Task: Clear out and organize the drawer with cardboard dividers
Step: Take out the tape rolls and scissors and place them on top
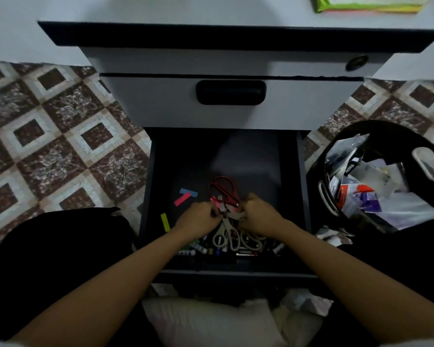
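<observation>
the drawer (256,161) i'm working in is the lowest one, pulled out toward me, dark inside with its far half bare. my left hand (198,219) and right hand (259,216) meet over its middle, both with fingers curled tight and pinching the same small pink-and-white bundle (217,205) between them; i cannot tell what the bundle is made of. just beyond it on the drawer floor lie red scissors (223,190), handles pointing to the drawer's back. pale scissors (227,231) lie under my hands with their loops toward the drawer's near wall, on top of a jumble of pens and markers (206,247) heaped along that wall. in the drawer's left half three loose strips lie apart from the heap: a blue strip (189,192) touching a pink strip (182,199), and a yellow strip (165,222) nearer to me. above the drawer sits a closed grey drawer front with a black handle (230,92), and over that the counter (236,11) edge, a green packet (366,5) at its far right. right of the drawer stands a black bin (376,136) stuffed with wrappers and plastic bags (361,194). left of the drawer is patterned brown-and-white floor tile (48,136). in front of the drawer, between my forearms, lies a white cushion (211,319).
</observation>
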The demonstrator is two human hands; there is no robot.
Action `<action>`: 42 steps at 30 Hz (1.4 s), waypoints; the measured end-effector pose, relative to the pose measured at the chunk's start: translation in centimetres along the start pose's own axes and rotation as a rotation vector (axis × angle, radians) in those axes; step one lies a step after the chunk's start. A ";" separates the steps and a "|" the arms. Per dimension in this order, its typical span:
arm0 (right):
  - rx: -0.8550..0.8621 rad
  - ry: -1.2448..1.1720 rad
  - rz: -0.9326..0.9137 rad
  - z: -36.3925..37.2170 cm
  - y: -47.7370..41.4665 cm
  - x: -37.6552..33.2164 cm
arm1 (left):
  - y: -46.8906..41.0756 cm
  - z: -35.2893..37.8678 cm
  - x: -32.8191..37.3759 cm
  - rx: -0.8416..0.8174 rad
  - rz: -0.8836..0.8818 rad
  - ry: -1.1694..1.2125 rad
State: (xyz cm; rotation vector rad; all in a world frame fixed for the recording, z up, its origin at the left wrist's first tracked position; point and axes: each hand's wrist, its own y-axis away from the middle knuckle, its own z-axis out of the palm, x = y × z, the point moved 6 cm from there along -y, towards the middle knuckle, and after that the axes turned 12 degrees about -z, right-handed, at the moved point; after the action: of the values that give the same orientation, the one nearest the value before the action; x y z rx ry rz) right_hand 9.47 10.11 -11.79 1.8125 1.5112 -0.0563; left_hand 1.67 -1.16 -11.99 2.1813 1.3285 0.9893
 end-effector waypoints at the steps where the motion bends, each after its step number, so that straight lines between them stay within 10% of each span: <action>1: 0.015 -0.021 0.013 -0.4 0.2 0.1 | 0.1 0.3 0.1 -0.006 0.005 -0.011; 27: 0.438 -0.541 0.130 -5.4 1.4 1.7 | 0.4 1.1 -0.9 -0.372 -0.176 0.123; 42: 0.764 -0.559 -0.126 -13.3 8.8 -4.2 | 7.2 -9.9 1.7 -0.059 0.054 0.799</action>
State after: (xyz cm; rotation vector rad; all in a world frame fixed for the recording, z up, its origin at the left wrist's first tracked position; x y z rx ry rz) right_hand 10.19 14.09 4.22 1.9996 1.2570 -1.2379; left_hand -0.85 -3.28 -0.01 1.8309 1.5104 2.0206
